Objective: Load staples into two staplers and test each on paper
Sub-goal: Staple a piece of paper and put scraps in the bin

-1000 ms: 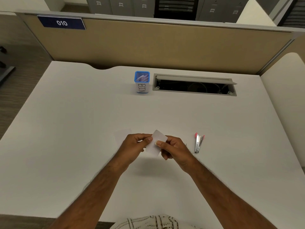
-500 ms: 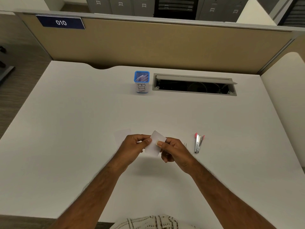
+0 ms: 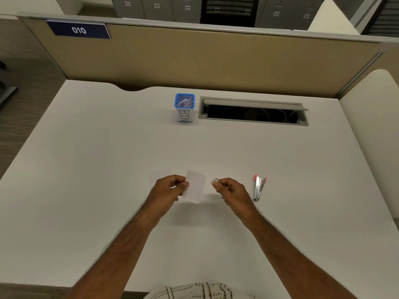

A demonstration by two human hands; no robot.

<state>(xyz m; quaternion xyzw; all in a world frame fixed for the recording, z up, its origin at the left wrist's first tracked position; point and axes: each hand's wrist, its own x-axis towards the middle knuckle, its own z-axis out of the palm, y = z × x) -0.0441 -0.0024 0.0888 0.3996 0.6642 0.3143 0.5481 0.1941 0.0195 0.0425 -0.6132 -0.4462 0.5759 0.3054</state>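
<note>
White flat paper slip (image 3: 195, 186) pinched by left hand (image 3: 170, 186).

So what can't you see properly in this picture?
- Right hand: the small thing it pinches is mostly hidden by the fingers, so I cannot tell what it is.
- Paper, held by the left hand: any staple mark is too small to see.
- Red stapler on the desk: whether staples are inside is too small to tell.
- Blue bin: its contents are blurred.

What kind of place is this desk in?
Most likely an open-plan office cubicle: a white desk with a cable hatch, a partition bearing a "010" sign, and grey numbered lockers behind.
</note>
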